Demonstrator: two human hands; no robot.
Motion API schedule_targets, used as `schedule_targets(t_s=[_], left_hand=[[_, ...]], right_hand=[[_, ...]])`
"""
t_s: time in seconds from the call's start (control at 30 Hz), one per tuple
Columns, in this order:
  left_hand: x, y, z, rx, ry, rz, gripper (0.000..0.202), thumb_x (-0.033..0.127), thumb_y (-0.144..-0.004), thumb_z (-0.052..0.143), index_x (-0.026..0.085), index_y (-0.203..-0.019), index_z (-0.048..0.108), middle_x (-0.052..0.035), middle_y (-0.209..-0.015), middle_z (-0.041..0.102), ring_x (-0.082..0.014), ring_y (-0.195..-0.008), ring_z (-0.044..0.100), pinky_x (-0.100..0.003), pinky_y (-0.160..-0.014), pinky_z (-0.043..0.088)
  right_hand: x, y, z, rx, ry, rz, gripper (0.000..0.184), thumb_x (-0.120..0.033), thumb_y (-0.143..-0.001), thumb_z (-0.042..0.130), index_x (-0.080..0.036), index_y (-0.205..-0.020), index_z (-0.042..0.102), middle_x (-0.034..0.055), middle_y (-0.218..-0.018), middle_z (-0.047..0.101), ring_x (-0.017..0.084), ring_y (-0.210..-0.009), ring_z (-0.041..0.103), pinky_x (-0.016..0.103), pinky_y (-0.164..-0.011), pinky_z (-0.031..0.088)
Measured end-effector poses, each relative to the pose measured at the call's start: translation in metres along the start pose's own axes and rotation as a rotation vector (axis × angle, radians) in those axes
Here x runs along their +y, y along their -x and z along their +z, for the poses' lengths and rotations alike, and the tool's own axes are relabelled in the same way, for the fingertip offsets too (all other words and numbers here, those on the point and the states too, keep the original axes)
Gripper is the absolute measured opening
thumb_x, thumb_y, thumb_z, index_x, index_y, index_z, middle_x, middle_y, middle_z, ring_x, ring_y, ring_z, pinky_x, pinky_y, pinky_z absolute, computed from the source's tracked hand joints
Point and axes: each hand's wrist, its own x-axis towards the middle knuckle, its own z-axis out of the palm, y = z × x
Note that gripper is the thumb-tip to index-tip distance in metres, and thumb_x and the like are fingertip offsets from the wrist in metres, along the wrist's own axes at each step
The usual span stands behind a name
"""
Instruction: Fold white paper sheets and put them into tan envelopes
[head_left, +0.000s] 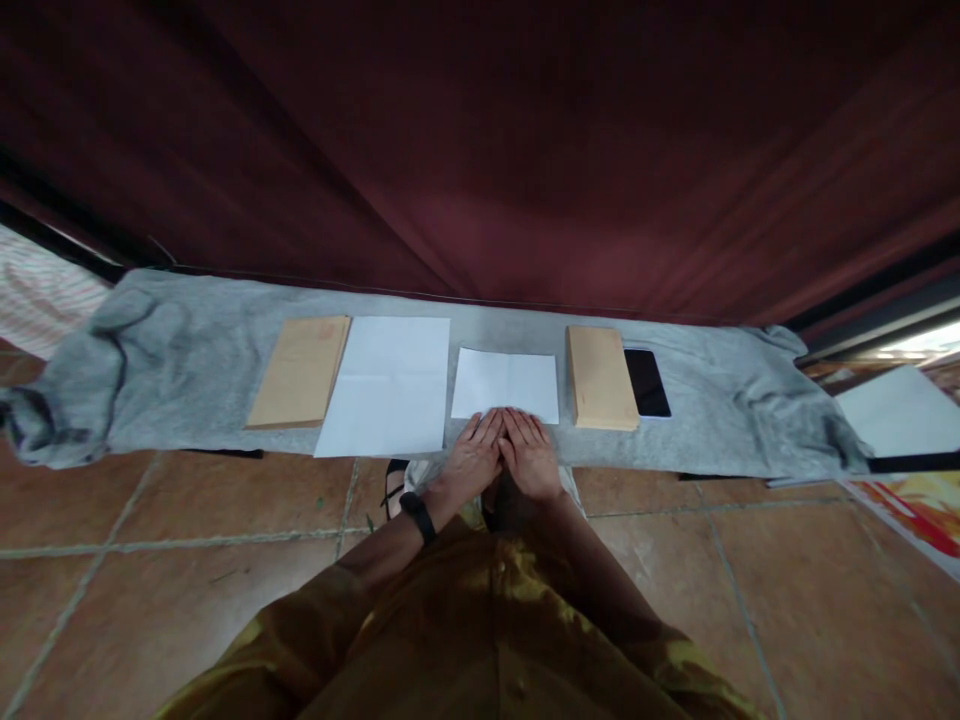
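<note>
Both hands lie flat side by side at the near edge of a folded white sheet of paper (505, 382). My left hand (475, 452), a dark band on its wrist, has its fingers stretched out over the paper's edge. Beside it, touching at the fingertips, my right hand (531, 456) is laid flat too. Neither hand grips anything. To the left is a larger stack or sheet of white paper (388, 385) with a faint crease, then a stack of brown envelopes (301, 372). Another brown envelope stack (602, 378) sits to the right of the folded sheet.
A dark-screened phone (648, 383) lies against the right envelope stack. Grey cloth (735, 390) covers the narrow bench and bunches at its left end. A dark red curtain (480, 180) hangs behind. Off to the right is a white board or sheet (904, 412); tiled floor (225, 600) lies below.
</note>
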Motion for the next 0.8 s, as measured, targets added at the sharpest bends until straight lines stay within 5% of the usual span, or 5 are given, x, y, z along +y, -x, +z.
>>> schedule_targets(t_s=[0.5, 0.8], left_hand=[[-0.009, 0.004, -0.007, -0.026, 0.006, -0.055, 0.073, 0.047, -0.095, 0.057, 0.01, -0.155, 0.038, -0.0225, -0.162, 0.037, -0.0331, -0.153, 0.03, -0.053, -0.125, 0.025], [-0.017, 0.012, -0.009, -0.052, -0.032, -0.076, 0.082, 0.056, -0.096, 0.054, 0.001, -0.154, 0.036, -0.0254, -0.163, 0.031, -0.0341, -0.154, 0.026, -0.05, -0.126, 0.024]], right_hand=[[0.02, 0.01, -0.001, 0.071, 0.097, 0.044, 0.046, -0.031, -0.106, 0.039, -0.017, -0.149, 0.049, 0.0125, -0.154, 0.052, 0.026, -0.144, 0.043, 0.05, -0.119, 0.033], [0.04, 0.022, -0.002, 0.101, 0.085, 0.024, 0.048, -0.034, -0.107, 0.035, -0.014, -0.15, 0.047, 0.0147, -0.153, 0.051, 0.027, -0.145, 0.041, 0.051, -0.118, 0.036]])
